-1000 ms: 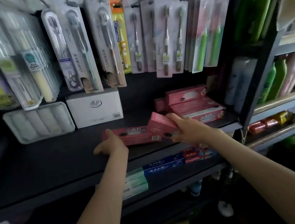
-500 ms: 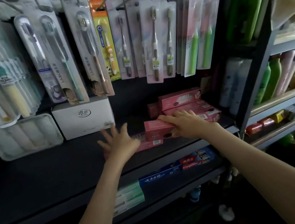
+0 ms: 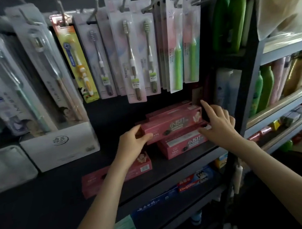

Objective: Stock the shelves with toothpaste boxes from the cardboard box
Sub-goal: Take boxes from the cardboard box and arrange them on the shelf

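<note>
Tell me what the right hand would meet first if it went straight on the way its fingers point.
The right hand points up-left, away from the camera. Its straight fingers sit at the right end of the top pink cardboard toothpaste box, so that box likely comes first. Whether they touch it is unclear.

cam: just the one, head-worn, wide-angle | faces: forward and a bit down onto the dark shelf [image 3: 43, 203] | range: pretty close, toothbrush packs [image 3: 132, 59] hang across the top of frame, edges bend
</note>
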